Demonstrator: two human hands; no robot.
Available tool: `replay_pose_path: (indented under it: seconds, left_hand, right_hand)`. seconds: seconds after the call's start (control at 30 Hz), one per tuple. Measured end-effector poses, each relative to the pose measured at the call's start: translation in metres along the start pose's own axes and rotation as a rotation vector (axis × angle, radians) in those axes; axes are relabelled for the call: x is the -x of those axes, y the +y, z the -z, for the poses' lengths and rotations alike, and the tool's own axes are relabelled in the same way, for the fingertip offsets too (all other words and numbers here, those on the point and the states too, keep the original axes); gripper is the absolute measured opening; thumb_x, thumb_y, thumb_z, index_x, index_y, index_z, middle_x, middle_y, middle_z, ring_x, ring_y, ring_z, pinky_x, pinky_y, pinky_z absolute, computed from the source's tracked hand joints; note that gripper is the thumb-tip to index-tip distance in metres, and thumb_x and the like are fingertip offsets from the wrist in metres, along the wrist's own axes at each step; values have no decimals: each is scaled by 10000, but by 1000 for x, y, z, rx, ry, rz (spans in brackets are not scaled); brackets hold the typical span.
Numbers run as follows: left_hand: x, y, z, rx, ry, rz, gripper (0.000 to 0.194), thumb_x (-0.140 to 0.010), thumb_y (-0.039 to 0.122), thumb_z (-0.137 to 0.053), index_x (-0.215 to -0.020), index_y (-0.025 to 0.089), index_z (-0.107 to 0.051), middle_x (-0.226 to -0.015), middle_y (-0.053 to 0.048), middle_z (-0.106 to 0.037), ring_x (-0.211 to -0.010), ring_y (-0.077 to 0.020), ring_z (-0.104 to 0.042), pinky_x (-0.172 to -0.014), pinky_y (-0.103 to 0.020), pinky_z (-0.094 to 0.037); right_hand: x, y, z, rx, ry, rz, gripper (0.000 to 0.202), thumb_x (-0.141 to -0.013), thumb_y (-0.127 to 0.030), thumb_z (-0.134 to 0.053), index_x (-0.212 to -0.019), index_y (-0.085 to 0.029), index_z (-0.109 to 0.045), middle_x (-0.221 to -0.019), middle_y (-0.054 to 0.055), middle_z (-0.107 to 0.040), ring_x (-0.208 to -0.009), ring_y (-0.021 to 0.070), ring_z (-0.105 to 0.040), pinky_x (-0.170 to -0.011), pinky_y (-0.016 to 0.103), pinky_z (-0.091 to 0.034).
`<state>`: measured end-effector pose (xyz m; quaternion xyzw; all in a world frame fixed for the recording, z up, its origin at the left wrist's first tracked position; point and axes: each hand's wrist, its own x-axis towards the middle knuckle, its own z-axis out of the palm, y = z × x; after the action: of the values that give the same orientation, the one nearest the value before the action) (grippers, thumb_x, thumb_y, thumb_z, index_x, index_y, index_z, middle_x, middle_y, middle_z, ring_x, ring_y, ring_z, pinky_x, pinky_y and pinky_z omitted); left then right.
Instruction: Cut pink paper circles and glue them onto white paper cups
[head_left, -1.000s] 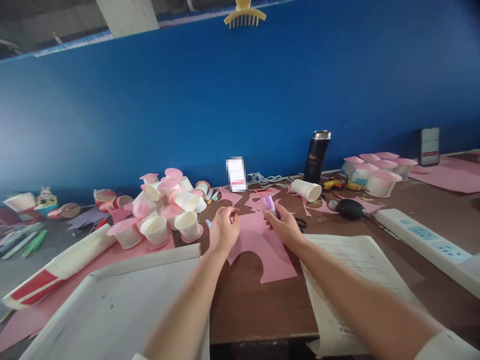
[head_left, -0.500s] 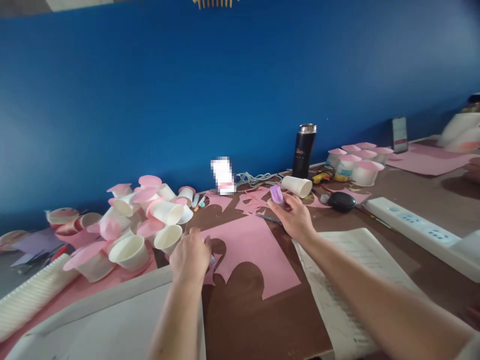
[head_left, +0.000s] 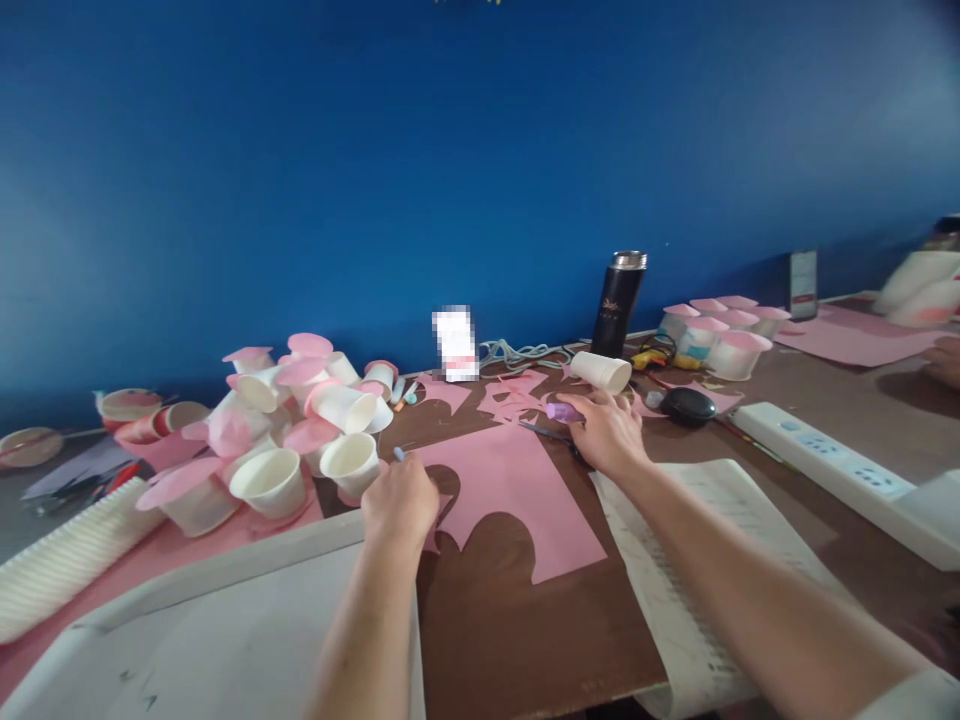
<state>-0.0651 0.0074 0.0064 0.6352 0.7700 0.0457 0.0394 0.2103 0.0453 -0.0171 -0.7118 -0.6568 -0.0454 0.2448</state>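
Observation:
My right hand (head_left: pixel 606 432) is closed around a short purple tube (head_left: pixel 562 411), which lies nearly level just above or on the table. Scissors (head_left: pixel 551 434) lie beside this hand, their handles partly under it. My left hand (head_left: pixel 403 500) is curled shut, and a small pale-blue tip (head_left: pixel 399 454) pokes out above its fingers; the rest of that item is hidden. Between my hands lies a pink paper sheet (head_left: pixel 517 490) with rounded cut-outs. White paper cups (head_left: pixel 350 462), several with pink paper discs attached, are heaped left of my left hand.
Behind my right hand are a tipped white cup (head_left: pixel 600 372) and a black flask (head_left: pixel 619 305). A power strip (head_left: pixel 832 460), black mouse-like object (head_left: pixel 688 406) and printed sheet (head_left: pixel 720 560) lie right. Stacked cups (head_left: pixel 71 560) and a white board (head_left: pixel 247 640) lie left. Another person's hand (head_left: pixel 943 360) shows far right.
The purple tube has tipped from upright to nearly level in my right hand. My left hand has turned, so the pale-blue tip now shows above its fingers. The view has shifted slightly.

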Motion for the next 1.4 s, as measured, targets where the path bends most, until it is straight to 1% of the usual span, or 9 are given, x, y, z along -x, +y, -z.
replay_pose_path:
  seconds: [0.4,0.53,0.67,0.83,0.93,1.07,1.17,1.3,1.4]
  left_hand:
    - [2,5,4,150,147,0,286,-783,215,-504,-1062,160,-543,-917,-154,-692,-905,-316,-656,-682,-362,-459]
    - [4,13,5,502,295,-155,272,-797,257,-556,-1065,213,-542,-889,-54,-693,-831,-230,-652,-717,-332,-461]
    - [11,27,2,1002,198,-260,226,-801,293,-595,-1009,208,-574,-856,-31,-681,-741,-165,-646,-664,-280,-493]
    - [16,41,-8,1261,97,-395,206,-802,311,-638,-955,181,-592,-871,-63,-677,-754,-156,-642,-660,-265,-510]
    - [17,45,-15,1227,87,-456,152,-823,267,-619,-947,180,-609,-880,-64,-684,-767,-151,-644,-705,-270,-510]
    - [19,45,-16,1101,80,-560,155,-871,239,-540,-977,200,-646,-929,-49,-696,-816,-147,-640,-747,-266,-503]
    - [16,35,-9,858,300,-586,182,-886,261,-514,-963,210,-671,-922,-41,-689,-785,-151,-616,-718,-273,-483]
    - [1,5,9,491,748,-306,208,-876,273,-520,-938,190,-700,-928,-81,-655,-886,-219,-569,-828,-357,-434]
    - [-8,-16,21,286,799,2,210,-824,277,-571,-967,232,-719,-1053,-105,-614,-1038,-307,-499,-880,-445,-381]
  right_hand:
    - [0,1,-5,44,-107,16,471,-798,-242,-500,-1256,-276,-602,-1194,146,-607,-1047,373,-518,-794,481,-425]
    - [-1,-1,-5,12,-74,-32,534,-762,-196,-508,-1287,-257,-579,-1245,154,-587,-1129,399,-487,-863,547,-401]
    - [7,-21,7,-274,142,135,414,-826,-254,-487,-1217,-197,-612,-1224,131,-605,-1164,331,-490,-953,480,-395]
    - [32,-62,14,-924,-403,159,418,-889,-514,-446,-1074,-188,-631,-822,59,-675,-627,175,-621,-521,263,-467]
    - [40,-71,9,-994,-529,141,425,-883,-559,-443,-901,-180,-634,-637,12,-615,-474,125,-539,-420,218,-383]
    - [38,-66,4,-963,-494,127,421,-877,-559,-471,-708,-186,-569,-545,-26,-532,-438,95,-455,-428,209,-342]
    - [35,-61,7,-970,-429,121,419,-887,-555,-463,-704,-189,-554,-542,-36,-491,-472,97,-442,-460,215,-338]
    - [34,-60,9,-954,-396,152,415,-894,-529,-474,-657,-191,-518,-566,-34,-490,-509,99,-442,-501,229,-339]
    - [34,-59,5,-931,-384,190,418,-901,-508,-474,-625,-194,-488,-561,-37,-486,-527,105,-447,-532,241,-343]
